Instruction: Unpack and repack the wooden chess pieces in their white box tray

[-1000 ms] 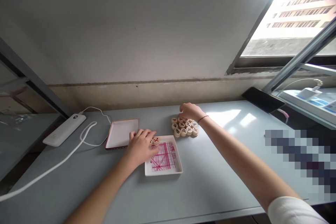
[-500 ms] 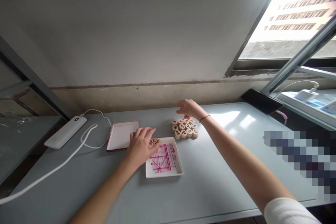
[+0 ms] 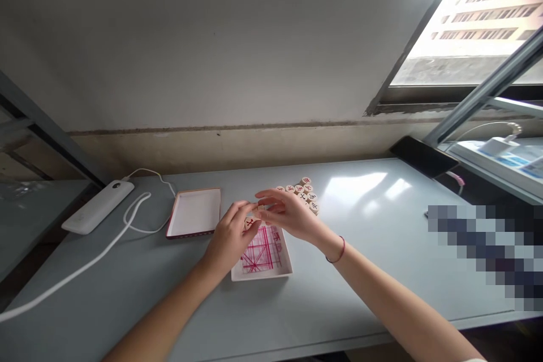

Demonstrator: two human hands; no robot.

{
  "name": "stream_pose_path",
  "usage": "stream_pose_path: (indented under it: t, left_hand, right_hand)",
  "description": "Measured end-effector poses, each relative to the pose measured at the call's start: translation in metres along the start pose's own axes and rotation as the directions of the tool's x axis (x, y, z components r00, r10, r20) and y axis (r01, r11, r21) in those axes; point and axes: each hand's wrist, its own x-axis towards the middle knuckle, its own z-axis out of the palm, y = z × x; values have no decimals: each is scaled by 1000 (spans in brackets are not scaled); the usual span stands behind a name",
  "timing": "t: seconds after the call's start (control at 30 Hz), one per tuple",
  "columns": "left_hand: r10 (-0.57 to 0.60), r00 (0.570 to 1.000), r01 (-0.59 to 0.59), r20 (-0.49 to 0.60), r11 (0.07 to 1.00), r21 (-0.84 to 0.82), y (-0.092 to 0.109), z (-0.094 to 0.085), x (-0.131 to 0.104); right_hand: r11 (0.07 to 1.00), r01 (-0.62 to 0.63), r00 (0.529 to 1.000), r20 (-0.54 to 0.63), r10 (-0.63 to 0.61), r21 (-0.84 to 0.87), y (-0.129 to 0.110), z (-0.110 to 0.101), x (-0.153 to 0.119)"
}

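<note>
A white tray (image 3: 262,278) with a pink-lined sheet in it lies on the grey table. Over its back left corner is my left hand (image 3: 232,233), fingers curved round a round wooden piece (image 3: 249,223) with a red character. My right hand (image 3: 291,216) has come close to the left fingertips, and a wooden piece (image 3: 261,208) is pinched between its thumb and fingers. Behind my right hand, several wooden pieces (image 3: 306,188) with red and black characters sit in packed rows, partly hidden by that hand.
A shallow white lid (image 3: 194,212) lies left of the tray. Farther left are a white power bank (image 3: 98,207) and a white cable (image 3: 91,264). A dark phone-like object (image 3: 423,156) leans at the back right, beside a metal frame.
My right hand has moved from behind the packed pieces left and nearer, up to my left hand, and now holds a piece. An extra piece shows at the back of the rows. The view has shifted slightly.
</note>
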Motion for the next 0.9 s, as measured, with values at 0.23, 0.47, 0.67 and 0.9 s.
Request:
stream_pose_path:
  t: [0.23,0.47,0.67,0.9]
  left_hand:
    - [32,994,-41,104,995,87,2,3,3]
    - [-11,962,-48,273,977,206,0,9,7]
    - [-48,948,-40,314,962,268,-16,0,7]
    - [-55,916,-17,397,985,174,-27,-1,5]
  right_hand:
    - [995,-33,987,-155,47,95,19,-20,-5]
    - [973,83,984,-139,-114,-213,18,-22,-11]
    - [843,193,967,-47,-249,-502,19,-8,-16]
    - [515,315,935,169,-311,-797,23,6,-15]
